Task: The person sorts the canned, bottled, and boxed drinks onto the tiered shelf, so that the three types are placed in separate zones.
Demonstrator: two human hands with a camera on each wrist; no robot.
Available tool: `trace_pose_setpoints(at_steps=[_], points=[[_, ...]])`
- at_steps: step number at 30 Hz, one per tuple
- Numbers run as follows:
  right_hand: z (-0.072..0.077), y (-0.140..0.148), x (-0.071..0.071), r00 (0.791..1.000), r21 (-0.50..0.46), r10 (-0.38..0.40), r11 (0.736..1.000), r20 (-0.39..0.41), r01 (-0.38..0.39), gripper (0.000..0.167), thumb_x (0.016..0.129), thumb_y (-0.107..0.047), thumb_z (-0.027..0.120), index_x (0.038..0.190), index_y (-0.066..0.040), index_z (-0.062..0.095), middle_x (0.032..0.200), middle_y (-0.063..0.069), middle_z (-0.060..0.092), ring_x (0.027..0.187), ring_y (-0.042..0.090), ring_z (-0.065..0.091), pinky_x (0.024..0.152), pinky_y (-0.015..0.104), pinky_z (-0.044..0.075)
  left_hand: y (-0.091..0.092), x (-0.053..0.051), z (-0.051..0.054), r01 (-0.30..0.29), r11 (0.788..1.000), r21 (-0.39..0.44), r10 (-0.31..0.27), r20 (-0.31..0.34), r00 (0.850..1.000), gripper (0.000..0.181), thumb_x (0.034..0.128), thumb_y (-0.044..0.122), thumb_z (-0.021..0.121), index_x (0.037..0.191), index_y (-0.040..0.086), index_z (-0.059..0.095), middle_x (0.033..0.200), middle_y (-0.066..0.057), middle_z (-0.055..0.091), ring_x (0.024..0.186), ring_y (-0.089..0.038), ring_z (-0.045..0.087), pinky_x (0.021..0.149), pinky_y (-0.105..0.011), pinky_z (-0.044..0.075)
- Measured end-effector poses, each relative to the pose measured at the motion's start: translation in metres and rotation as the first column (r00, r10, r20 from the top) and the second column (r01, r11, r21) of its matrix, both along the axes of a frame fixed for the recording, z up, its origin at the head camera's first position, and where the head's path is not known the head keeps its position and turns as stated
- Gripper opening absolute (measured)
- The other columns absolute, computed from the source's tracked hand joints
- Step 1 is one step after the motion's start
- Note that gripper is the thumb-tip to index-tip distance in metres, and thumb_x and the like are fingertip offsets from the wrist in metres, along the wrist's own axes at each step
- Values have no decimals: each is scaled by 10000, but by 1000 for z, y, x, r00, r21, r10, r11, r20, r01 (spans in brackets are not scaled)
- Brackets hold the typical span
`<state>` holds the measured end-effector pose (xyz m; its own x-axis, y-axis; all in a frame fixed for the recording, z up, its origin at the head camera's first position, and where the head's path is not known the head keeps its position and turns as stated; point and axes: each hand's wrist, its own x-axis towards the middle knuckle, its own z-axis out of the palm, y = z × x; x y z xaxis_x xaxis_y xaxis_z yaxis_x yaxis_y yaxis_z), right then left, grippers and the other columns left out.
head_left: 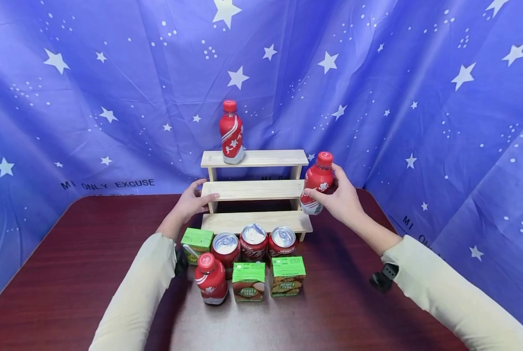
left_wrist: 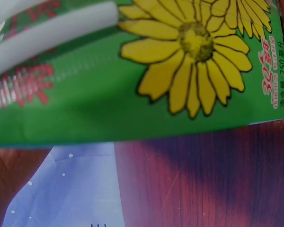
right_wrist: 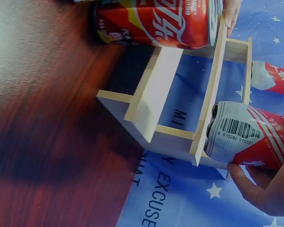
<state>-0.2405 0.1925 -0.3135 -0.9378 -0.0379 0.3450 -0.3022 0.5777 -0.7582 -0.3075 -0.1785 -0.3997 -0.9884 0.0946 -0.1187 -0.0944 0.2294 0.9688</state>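
My right hand (head_left: 344, 199) grips a red plastic bottle (head_left: 318, 181) with a red cap, slightly tilted, by the right end of a three-step wooden display rack (head_left: 254, 190). In the right wrist view the bottle (right_wrist: 260, 137) shows its barcode and base, beside the middle step's end. My left hand (head_left: 192, 201) holds the left end of the middle step, thumb on top; its other fingers are partly hidden. A matching bottle (head_left: 232, 134) stands upright on the top step, left of centre.
Before the rack stand three red soda cans (head_left: 254, 241), a third red bottle (head_left: 211, 280), and green-topped drink cartons (head_left: 249, 282) (head_left: 288, 277). Another carton (head_left: 197, 239), with a straw, sits close by my left wrist. A starry blue cloth (head_left: 134, 97) hangs behind the dark wooden table (head_left: 90, 273).
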Motion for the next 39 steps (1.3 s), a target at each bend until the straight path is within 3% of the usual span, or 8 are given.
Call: trace_pose_setpoints(at_steps=[13, 22, 32, 39], points=[[9, -13, -15, 999, -10, 14, 1000, 44, -13, 865, 756, -289, 785, 1440, -120, 284, 1253, 150, 543, 1105, 304, 560, 932, 473, 489, 1, 2, 3, 9, 1000, -7, -9, -7, 1000, 788, 891, 196, 639, 1500, 114, 145, 1297, -291, 405, 1184, -431, 482, 947, -495, 489], [15, -23, -21, 998, -2, 18, 1000, 54, -18, 876, 755, -335, 781, 1449, -151, 279, 1269, 128, 537, 1129, 291, 544, 952, 480, 470, 5, 13, 20, 14, 999, 30, -14, 22, 1000, 771, 897, 122, 612, 1497, 75, 130, 1278, -311, 380, 1199, -470, 440, 972, -536, 454], [20, -33, -26, 999, 17, 14, 1000, 53, -15, 874, 758, -346, 774, 1454, -163, 278, 1284, 125, 529, 1149, 284, 532, 961, 481, 463, 0, -1, -1, -5, 1000, -5, 5, -9, 1000, 773, 892, 196, 639, 1494, 118, 160, 1244, -260, 416, 1131, -375, 512, 932, -480, 502], [24, -40, -31, 999, 11, 19, 1000, 48, -19, 864, 764, -340, 771, 1453, -177, 276, 1303, 111, 517, 1172, 275, 523, 974, 479, 459, 0, 0, 0, -5, 1000, -24, 4, -11, 1000, 769, 891, 211, 641, 1494, 130, 169, 1261, -266, 418, 1122, -375, 521, 923, -476, 510]])
